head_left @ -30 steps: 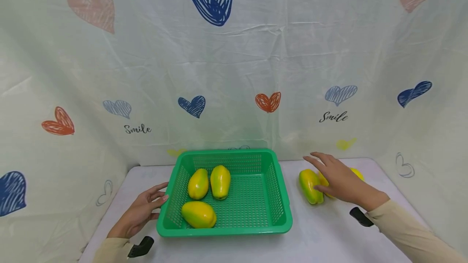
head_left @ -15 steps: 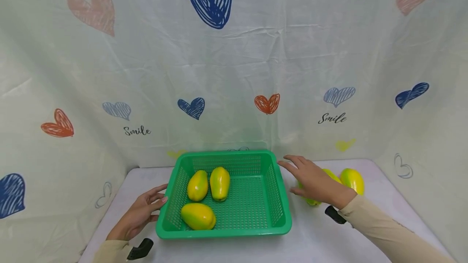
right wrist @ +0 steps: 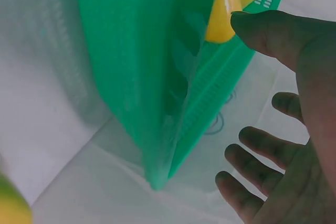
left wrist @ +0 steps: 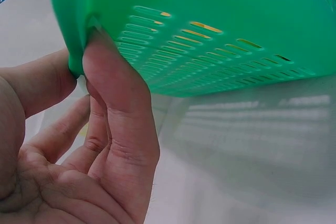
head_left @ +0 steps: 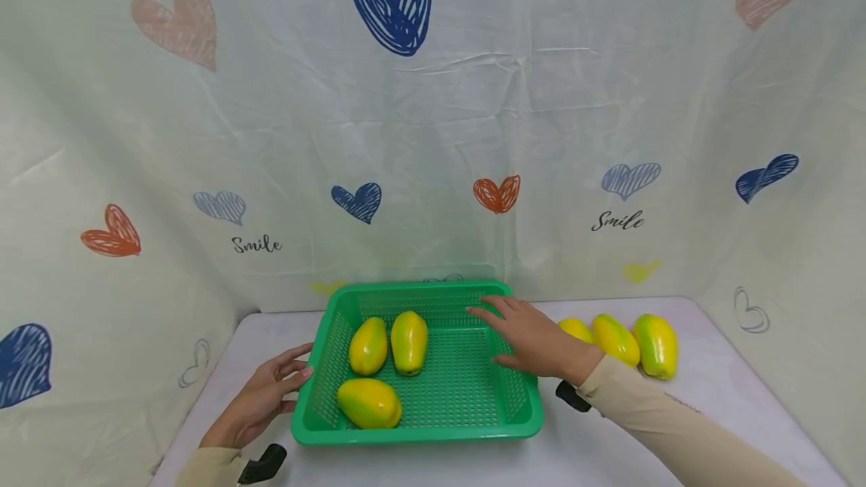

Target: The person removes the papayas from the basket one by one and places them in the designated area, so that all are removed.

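A green plastic basket (head_left: 416, 436) with slotted walls stands on the table. Inside its left half lie three glossy yellow-green papayas (head_left: 369, 403). At the left side, my left hand (head_left: 260, 397) pinches the basket's rim between thumb and finger, as the left wrist view shows close up. My right hand (head_left: 534, 340) is over the basket's right rim, palm down, fingers spread and holding nothing. In the right wrist view its thumb (right wrist: 273, 38) overlaps a papaya (right wrist: 223, 11) in the basket. To the right of the basket, three more papayas (head_left: 656, 346) lie in a row, one partly hidden by the right hand.
The table has a white cover (head_left: 717, 397). Close behind the basket hangs a white curtain (head_left: 433, 119) printed with hearts, and it continues along both sides. Each wrist carries a black camera mount (head_left: 262, 464).
My right hand has moved left, from above the loose papayas to over the basket's right rim, uncovering those papayas. The left hand stays at the basket's rim.
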Available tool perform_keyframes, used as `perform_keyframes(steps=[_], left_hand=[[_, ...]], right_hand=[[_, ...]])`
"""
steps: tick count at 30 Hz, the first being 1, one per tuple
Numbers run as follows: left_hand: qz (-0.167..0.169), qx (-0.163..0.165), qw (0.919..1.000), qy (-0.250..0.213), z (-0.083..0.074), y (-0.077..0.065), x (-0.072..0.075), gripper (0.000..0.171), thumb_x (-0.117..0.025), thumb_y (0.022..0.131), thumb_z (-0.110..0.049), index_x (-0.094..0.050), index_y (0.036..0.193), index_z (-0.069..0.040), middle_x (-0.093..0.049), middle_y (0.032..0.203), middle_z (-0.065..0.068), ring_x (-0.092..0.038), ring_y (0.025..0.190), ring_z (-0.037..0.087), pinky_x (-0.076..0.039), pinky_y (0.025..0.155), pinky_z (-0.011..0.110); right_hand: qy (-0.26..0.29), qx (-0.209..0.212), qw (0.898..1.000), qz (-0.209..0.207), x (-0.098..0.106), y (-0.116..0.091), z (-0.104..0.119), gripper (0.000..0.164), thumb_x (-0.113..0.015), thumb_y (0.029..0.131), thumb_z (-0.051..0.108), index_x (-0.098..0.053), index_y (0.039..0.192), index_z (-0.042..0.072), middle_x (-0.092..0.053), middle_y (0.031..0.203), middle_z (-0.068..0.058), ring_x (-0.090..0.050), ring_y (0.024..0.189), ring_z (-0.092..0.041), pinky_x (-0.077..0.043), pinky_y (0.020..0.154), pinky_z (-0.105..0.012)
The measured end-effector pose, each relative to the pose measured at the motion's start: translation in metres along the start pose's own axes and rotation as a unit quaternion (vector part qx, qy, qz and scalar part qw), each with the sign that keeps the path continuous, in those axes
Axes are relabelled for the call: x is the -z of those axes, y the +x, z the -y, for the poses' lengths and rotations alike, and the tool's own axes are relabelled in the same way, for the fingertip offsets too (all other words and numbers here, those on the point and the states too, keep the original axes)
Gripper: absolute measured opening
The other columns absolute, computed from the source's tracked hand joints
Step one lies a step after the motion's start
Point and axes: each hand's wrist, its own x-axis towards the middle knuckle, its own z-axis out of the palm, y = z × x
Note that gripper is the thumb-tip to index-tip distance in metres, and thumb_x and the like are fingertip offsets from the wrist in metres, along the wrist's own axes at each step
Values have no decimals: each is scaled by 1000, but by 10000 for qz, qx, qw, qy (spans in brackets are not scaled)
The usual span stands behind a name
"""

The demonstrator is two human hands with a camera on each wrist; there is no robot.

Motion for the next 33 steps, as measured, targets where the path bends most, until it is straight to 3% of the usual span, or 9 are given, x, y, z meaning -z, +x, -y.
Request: perform_keyframes(steps=[9,22,33], left_hand=[[-22,27,10000,-3,0,1,-1,63,-57,110,-11,-26,164,2,-59,127,16,-71,96,20,-66,83,40],[-128,10,9999,0,2,2,0,62,-58,110,-10,-28,163,1,-60,127,17,-71,96,20,-66,83,42],[-154,30,9999,6,1,0,-2,62,-59,109,-9,-29,163,2,-61,125,15,-71,95,20,-66,82,40]], right_hand=[[182,87,9994,288,-8,26,19,83,-88,90,28,-46,158,8,-48,156,-21,-51,139,-40,-48,114,-56],[-38,167,9981,594,-21,61,46,80,-86,91,36,-47,158,12,-49,155,-16,-54,137,-34,-50,113,-51],[19,-86,9965,827,-42,86,58,84,-83,92,43,-43,161,14,-45,158,-17,-54,136,-34,-50,112,-49]])
